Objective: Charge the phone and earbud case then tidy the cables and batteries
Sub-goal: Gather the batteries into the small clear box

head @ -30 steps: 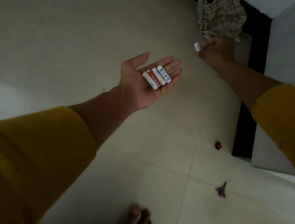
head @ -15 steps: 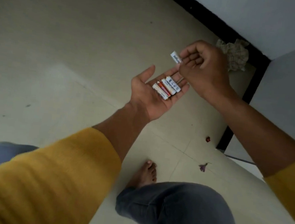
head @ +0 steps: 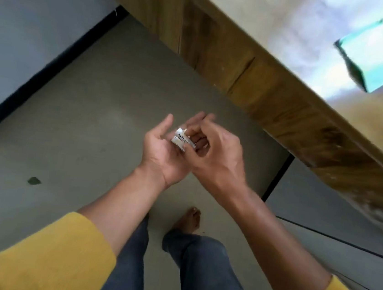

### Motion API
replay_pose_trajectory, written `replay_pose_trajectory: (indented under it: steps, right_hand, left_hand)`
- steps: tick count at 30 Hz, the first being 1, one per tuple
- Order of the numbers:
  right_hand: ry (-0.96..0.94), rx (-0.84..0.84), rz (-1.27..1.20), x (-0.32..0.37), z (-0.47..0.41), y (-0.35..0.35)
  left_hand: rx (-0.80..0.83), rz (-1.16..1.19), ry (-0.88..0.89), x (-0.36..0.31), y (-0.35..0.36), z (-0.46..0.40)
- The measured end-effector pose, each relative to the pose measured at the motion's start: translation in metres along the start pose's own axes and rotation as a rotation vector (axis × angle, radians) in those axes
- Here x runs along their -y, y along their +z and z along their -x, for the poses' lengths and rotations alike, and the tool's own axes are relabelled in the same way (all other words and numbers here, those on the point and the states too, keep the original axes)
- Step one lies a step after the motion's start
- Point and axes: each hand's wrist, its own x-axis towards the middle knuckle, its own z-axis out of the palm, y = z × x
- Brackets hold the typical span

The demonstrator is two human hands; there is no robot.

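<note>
Small white batteries (head: pixel 182 140) with dark lettering lie in the cupped palm of my left hand (head: pixel 161 152), held palm up at mid-frame. My right hand (head: pixel 213 153) reaches over from the right, its thumb and fingers pinched on the top battery and pressed against the left fingers. Only two batteries show; any others are hidden under my right fingers. Phone, earbud case and cables are not in view.
A wooden table edge (head: pixel 275 92) runs diagonally across the upper right, its top blurred, with a teal-rimmed object (head: pixel 367 60) on it. Below are grey floor tiles (head: pixel 82 108), my bare foot (head: pixel 189 221), jeans, and a dark baseboard (head: pixel 43 75) along the left wall.
I have stood up and turned from the floor corner toward the wooden table. My right hand brought its single battery down onto those in my left palm.
</note>
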Motion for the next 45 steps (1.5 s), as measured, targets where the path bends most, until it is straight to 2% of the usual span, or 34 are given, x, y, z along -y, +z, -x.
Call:
replay_pose_trajectory:
  steps: [7, 14, 18, 25, 31, 35, 39, 45]
  right_hand:
    - [-0.104, 0.002, 0.156, 0.11, 0.0, -0.068]
    - [-0.111, -0.09, 0.261, 0.173, -0.019, -0.11]
    - [-0.072, -0.221, 0.258, 0.187, -0.031, -0.127]
    - [0.08, -0.24, 0.233, 0.188, -0.05, -0.154]
    - [0.195, -0.349, 0.232, 0.178, -0.063, -0.18]
    - [0.253, -0.287, 0.21, 0.166, -0.083, -0.198]
    - [0.302, -0.138, 0.241, 0.151, -0.112, -0.221]
    - [0.222, 0.023, 0.287, 0.116, -0.168, -0.264]
  left_hand:
    - [0.085, -0.029, 0.025, -0.036, 0.09, 0.087]
    - [0.172, -0.014, -0.033, -0.064, 0.157, 0.111]
    - [0.214, -0.042, -0.103, -0.081, 0.186, 0.104]
    - [0.265, -0.126, -0.212, -0.097, 0.231, 0.096]
    - [0.21, -0.146, -0.329, -0.092, 0.258, 0.084]
    - [0.18, -0.212, -0.411, -0.093, 0.276, 0.063]
    - [0.197, -0.274, -0.456, -0.1, 0.295, 0.028]
    - [0.21, -0.415, -0.459, -0.111, 0.341, -0.032]
